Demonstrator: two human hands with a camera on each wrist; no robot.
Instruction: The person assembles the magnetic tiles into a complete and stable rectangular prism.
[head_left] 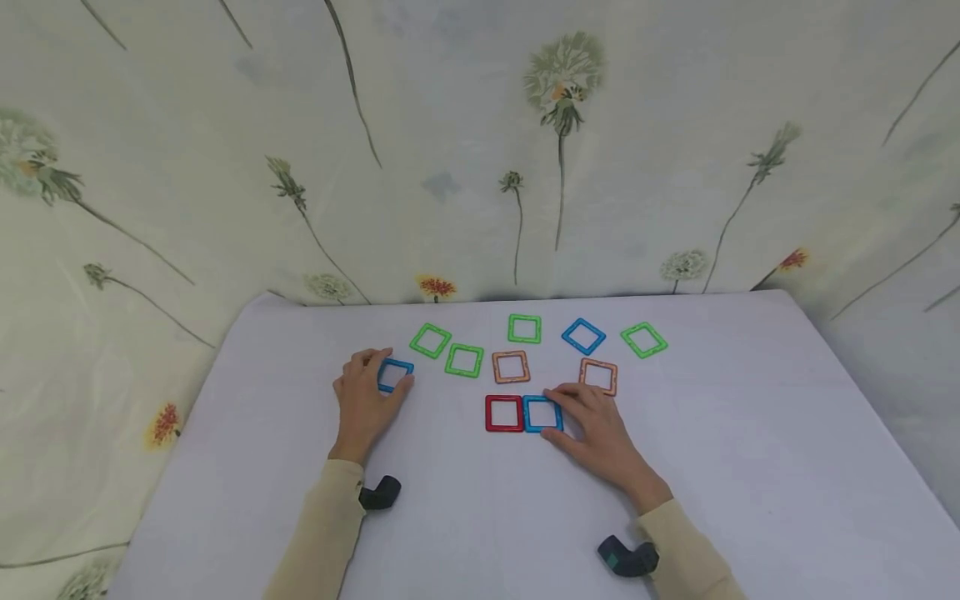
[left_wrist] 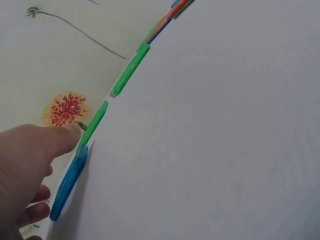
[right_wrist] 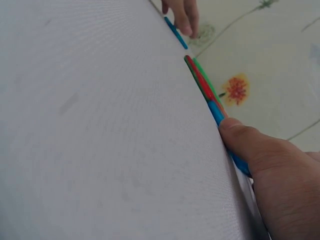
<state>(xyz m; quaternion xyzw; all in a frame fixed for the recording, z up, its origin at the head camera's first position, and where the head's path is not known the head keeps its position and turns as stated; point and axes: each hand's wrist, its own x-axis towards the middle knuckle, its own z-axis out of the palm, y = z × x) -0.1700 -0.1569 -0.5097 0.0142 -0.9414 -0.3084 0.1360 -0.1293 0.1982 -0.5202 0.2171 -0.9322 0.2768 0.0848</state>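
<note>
On the white table, my left hand [head_left: 366,402] has its thumb and fingers about the opposite edges of a blue square magnetic tile [head_left: 412,367]. In the left wrist view this blue tile [left_wrist: 70,182] appears edge-on beside the fingers, with a shadow along it. My right hand [head_left: 596,429] pinches another blue square magnetic tile [head_left: 532,429] between thumb and fingers. That tile lies flat, its left edge against a red square magnetic tile [head_left: 489,414]. An orange tile [head_left: 606,364] lies just behind the right hand, which partly overlaps it.
Behind the red tile lies an orange tile [head_left: 512,380]. Several green tiles [head_left: 464,374] and a blue tile [head_left: 584,348] are spread toward the back edge. A flower-patterned cloth [head_left: 450,225] hangs behind the table [head_left: 465,517]. Black wrist devices [head_left: 628,560] sit at both cuffs.
</note>
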